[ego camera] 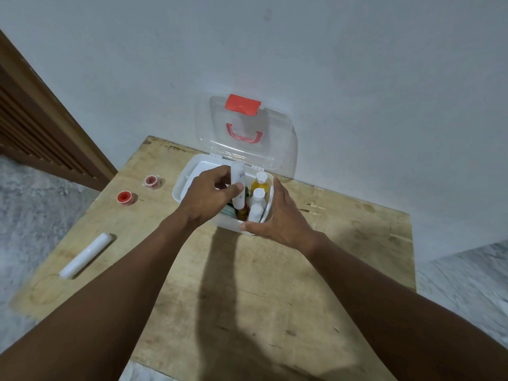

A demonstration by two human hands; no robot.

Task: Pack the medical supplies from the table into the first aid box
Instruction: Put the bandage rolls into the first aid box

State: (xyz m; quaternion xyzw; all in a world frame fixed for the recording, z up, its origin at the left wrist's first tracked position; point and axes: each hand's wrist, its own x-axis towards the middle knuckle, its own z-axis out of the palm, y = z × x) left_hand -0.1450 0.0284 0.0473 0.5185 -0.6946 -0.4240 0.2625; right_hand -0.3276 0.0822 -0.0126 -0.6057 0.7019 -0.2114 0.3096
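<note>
Left hand is clamping the roll near upright, lower end pointing into the box beside the bottles; right hand is gripping its near-right corner.

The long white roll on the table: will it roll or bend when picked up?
The white roll is a long cylinder lying on the flat table, so a sideways push would probably roll it. It looks like wrapped gauze: likely light and slightly soft.

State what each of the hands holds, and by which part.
The left hand grips a white roll around its middle; the right hand holds the first aid box by its near right corner.
</note>
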